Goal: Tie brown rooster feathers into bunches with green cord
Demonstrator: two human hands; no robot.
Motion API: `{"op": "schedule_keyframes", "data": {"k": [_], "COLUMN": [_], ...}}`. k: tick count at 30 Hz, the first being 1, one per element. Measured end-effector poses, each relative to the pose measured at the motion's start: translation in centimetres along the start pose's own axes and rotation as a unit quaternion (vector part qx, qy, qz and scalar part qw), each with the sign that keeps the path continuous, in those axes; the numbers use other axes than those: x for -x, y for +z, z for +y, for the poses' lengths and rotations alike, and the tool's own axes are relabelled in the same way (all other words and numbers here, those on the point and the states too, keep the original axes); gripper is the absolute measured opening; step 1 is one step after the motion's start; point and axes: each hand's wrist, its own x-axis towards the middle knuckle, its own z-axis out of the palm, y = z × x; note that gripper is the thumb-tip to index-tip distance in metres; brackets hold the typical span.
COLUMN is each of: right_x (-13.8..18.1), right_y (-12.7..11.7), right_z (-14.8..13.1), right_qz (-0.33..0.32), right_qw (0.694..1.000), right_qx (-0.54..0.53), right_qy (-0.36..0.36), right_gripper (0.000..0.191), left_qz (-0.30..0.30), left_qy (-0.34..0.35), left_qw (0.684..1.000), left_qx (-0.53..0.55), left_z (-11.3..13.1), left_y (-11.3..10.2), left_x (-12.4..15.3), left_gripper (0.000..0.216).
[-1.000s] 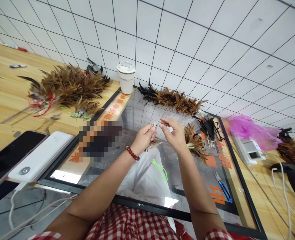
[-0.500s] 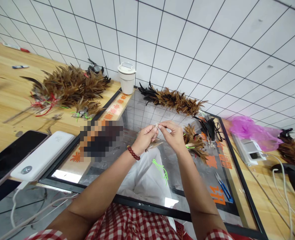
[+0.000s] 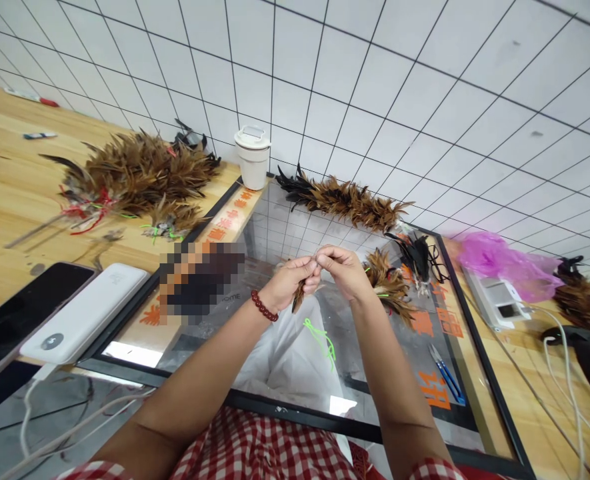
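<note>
My left hand [image 3: 291, 280] and my right hand [image 3: 343, 270] meet above the glass table top [image 3: 275, 227]. Both are closed in a pinch on a small bunch of brown feathers [image 3: 299, 293], which hangs down below my left fingers. A red bead bracelet sits on my left wrist. A green cord [image 3: 322, 337] lies on the glass just below the hands. A loose clump of brown feathers [image 3: 392, 287] lies just right of my right hand.
A big pile of brown feathers [image 3: 135, 173] lies on the wooden bench at left, a long feather string [image 3: 345, 200] by the wall. A white cup [image 3: 253, 157], phone [image 3: 15, 313], power bank [image 3: 82, 313], blue scissors [image 3: 445, 373] and pink bag [image 3: 505, 263] surround the glass.
My hands have closed together and dropped slightly. The feather bunch now hangs more vertically under my left hand.
</note>
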Motion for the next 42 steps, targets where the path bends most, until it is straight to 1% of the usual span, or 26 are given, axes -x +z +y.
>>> {"op": "schedule_keyframes", "data": {"k": [2, 4, 6, 8, 10, 11, 12, 14, 17, 21, 24, 27, 30, 31, 33, 35, 39, 42], "right_x": [0.0, -0.1, -0.2, -0.4, -0.6, -0.7, -0.8, -0.8, -0.8, -0.8, -0.8, -0.7, -0.2, 0.0, 0.5, 0.8, 0.9, 0.9], "right_y": [0.0, 0.2, 0.3, 0.3, -0.2, -0.5, -1.0, -1.8, -2.3, -1.5, -1.4, -1.9, -2.2, -2.1, -1.7, -1.1, -0.5, -0.3], "right_z": [0.0, 0.0, 0.2, 0.5, 1.1, 1.5, 1.9, 2.9, 4.5, 5.7, 5.3, 3.6, 1.1, 0.3, -1.0, -1.7, -1.8, -1.3], "right_qz": [0.030, 0.058, 0.075, 0.101, 0.131, 0.139, 0.134, 0.099, 0.061, 0.044, 0.029, -0.002, -0.075, -0.092, -0.106, -0.090, 0.007, 0.042], "right_qw": [0.998, 0.992, 0.986, 0.981, 0.972, 0.964, 0.954, 0.927, 0.895, 0.867, 0.850, 0.852, 0.860, 0.863, 0.869, 0.873, 0.881, 0.887], "right_qx": [0.041, 0.096, 0.136, 0.153, 0.186, 0.221, 0.266, 0.359, 0.443, 0.497, 0.525, 0.522, 0.493, 0.481, 0.459, 0.448, 0.445, 0.431], "right_qy": [-0.026, -0.051, -0.066, -0.063, -0.055, -0.051, -0.045, -0.028, -0.005, 0.004, -0.013, -0.051, -0.109, -0.127, -0.155, -0.170, -0.161, -0.160], "right_gripper": [0.022, 0.022, 0.021, 0.020, 0.019, 0.018, 0.017, 0.014, 0.015, 0.015, 0.014, 0.017, 0.018, 0.019, 0.023, 0.027, 0.026, 0.026], "left_qz": [0.016, 0.040, 0.065, 0.096, 0.144, 0.173, 0.197, 0.230, 0.250, 0.256, 0.258, 0.265, 0.262, 0.255, 0.242, 0.225, 0.180, 0.167], "left_qy": [0.002, 0.019, 0.053, 0.095, 0.139, 0.161, 0.182, 0.212, 0.230, 0.234, 0.232, 0.222, 0.216, 0.212, 0.198, 0.171, 0.118, 0.118], "left_qw": [0.999, 0.996, 0.989, 0.979, 0.968, 0.961, 0.953, 0.942, 0.935, 0.934, 0.934, 0.928, 0.909, 0.900, 0.889, 0.896, 0.930, 0.927], "left_qx": [-0.031, -0.073, -0.123, -0.152, -0.149, -0.140, -0.137, -0.123, -0.099, -0.085, -0.091, -0.136, -0.244, -0.282, -0.335, -0.344, -0.299, -0.313], "left_z": [0.0, -0.2, -0.4, -0.4, -0.1, 0.1, 0.4, 0.9, 1.4, 1.6, 1.4, 1.2, 0.8, 0.7, 0.5, 0.2, -0.5, -0.8], "left_y": [0.2, 0.4, 0.3, 0.0, -0.5, -0.8, -1.1, -1.6, -2.0, -1.9, -2.0, -2.2, -2.1, -2.0, -1.8, -1.6, -1.3, -1.3], "left_x": [0.1, 0.0, -0.1, -0.3, -0.5, -0.6, -0.7, -0.8, -0.8, -0.8, -0.8, -0.9, -0.8, -0.7, -0.6, -0.6, -0.8, -0.8], "left_gripper": [0.032, 0.035, 0.036, 0.036, 0.036, 0.036, 0.036, 0.035, 0.035, 0.033, 0.032, 0.032, 0.029, 0.028, 0.025, 0.024, 0.026, 0.028]}}
